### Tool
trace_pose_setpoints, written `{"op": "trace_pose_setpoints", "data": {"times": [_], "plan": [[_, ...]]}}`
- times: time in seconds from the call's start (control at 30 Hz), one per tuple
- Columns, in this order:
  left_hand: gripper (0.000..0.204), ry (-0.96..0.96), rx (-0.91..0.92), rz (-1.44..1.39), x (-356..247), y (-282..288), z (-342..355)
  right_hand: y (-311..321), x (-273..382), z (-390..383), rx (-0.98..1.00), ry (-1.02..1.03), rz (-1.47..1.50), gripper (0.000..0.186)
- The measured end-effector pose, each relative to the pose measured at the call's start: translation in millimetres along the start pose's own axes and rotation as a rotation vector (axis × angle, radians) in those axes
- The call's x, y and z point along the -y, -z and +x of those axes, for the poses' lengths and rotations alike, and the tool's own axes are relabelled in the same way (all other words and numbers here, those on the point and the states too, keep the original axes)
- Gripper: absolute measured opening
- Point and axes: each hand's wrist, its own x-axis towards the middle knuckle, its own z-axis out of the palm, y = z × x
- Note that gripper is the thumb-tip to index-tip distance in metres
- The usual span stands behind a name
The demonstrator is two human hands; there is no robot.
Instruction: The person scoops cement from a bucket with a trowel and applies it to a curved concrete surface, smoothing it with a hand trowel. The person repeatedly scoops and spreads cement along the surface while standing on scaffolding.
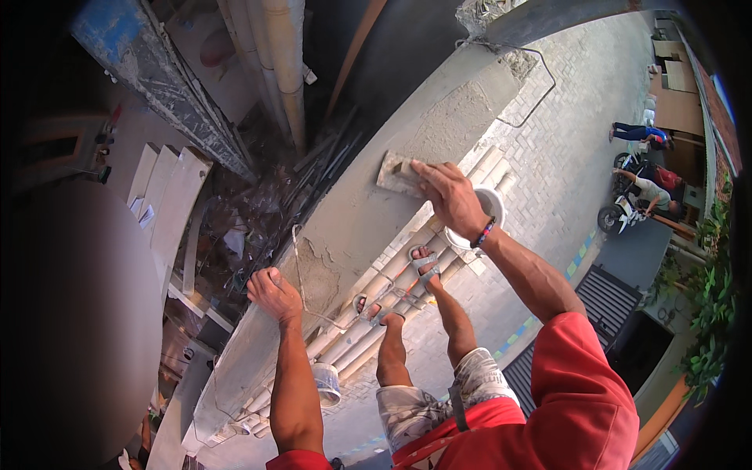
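My right hand (pixel 456 200) grips a plastering float (pixel 398 172), its flat face against the grey mortar on top of a long concrete wall (pixel 368 211). The mortar looks smooth around the float and rougher farther along the wall. My left hand (pixel 276 294) has its fingers curled over the wall's far edge, beside a bent wire (pixel 296 258) and a rough mortar patch (pixel 317 274). Partly hidden behind my right wrist is a white bucket (pixel 498 205).
My feet stand on bamboo poles (pixel 345 345) alongside the wall, above paved ground. Another bucket (pixel 327 384) hangs low near my left forearm. A bent metal rod (pixel 553 82) juts from the wall's far end. Rubble (pixel 235 235) and planks (pixel 168 196) lie beyond; people and motorbikes (pixel 619 213) are at right.
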Motion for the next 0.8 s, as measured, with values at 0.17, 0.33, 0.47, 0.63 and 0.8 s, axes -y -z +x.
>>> {"op": "trace_pose_setpoints", "data": {"times": [0.17,0.33,0.47,0.63,0.8], "plan": [[0.045,0.006,-0.019,0.001,4,3,-2,45,-29,17,-0.198,-0.260,0.055,0.040],[0.048,0.000,-0.005,0.001,-3,-1,3,115,-146,72,-0.404,-0.495,-0.010,0.040],[0.049,-0.009,-0.037,-0.012,6,-6,-1,78,-123,59,-0.303,-0.424,-0.041,0.041],[0.048,-0.008,-0.039,0.013,5,-6,-3,-6,1,-13,0.081,0.040,0.030,0.048],[0.047,0.014,-0.038,0.040,9,-2,-5,40,-16,30,-0.093,-0.064,0.067,0.039]]}}
